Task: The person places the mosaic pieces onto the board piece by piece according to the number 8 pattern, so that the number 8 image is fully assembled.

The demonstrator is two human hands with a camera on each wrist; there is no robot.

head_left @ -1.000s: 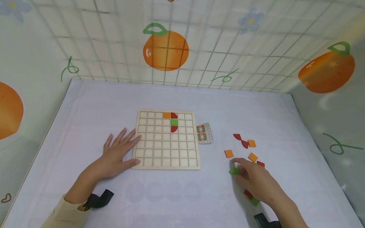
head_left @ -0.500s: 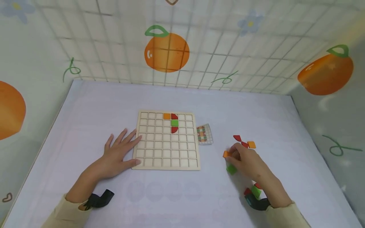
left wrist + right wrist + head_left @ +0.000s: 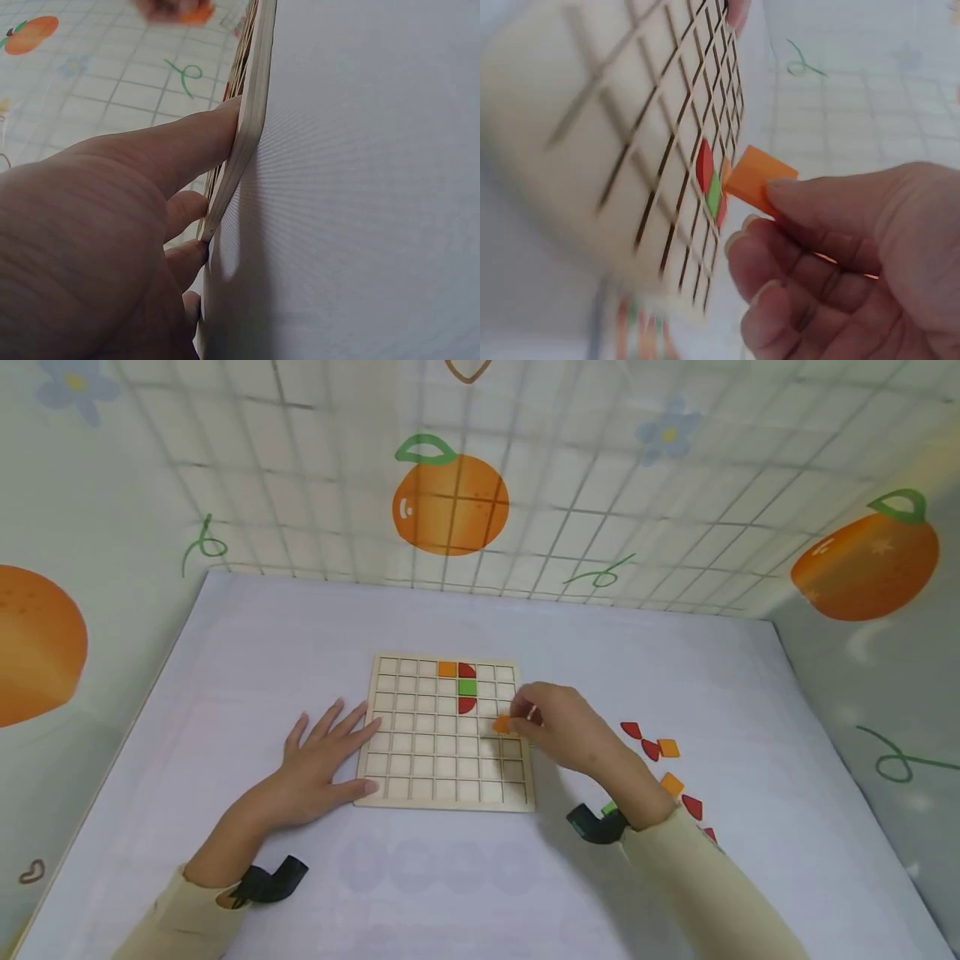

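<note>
My right hand (image 3: 558, 722) pinches an orange square tile (image 3: 501, 724) over the right half of the wooden grid board (image 3: 435, 766). In the right wrist view, thumb and fingers grip that tile (image 3: 757, 176) by one side, apart from the board. Spread fingers of my left hand (image 3: 318, 768) rest on the board's left edge; the left wrist view shows the thumb (image 3: 202, 139) touching its rim. Set in the grid near the top are an orange square (image 3: 447, 669), a red quarter-round tile (image 3: 467, 671), a green square (image 3: 467, 687) and another red quarter-round tile (image 3: 467, 704).
To the right lie loose red tiles (image 3: 650, 749) and orange tiles (image 3: 668, 748). My right wrist strap (image 3: 597, 824) partly covers a green tile (image 3: 609, 808). A patterned card (image 3: 641, 330) shows beside the board in the right wrist view. Printed walls (image 3: 315, 485) enclose the table (image 3: 420, 877).
My right hand was at a green tile among the loose pieces, then pinched an orange square tile and carried it left over the board. The left hand stays on the board's edge.
</note>
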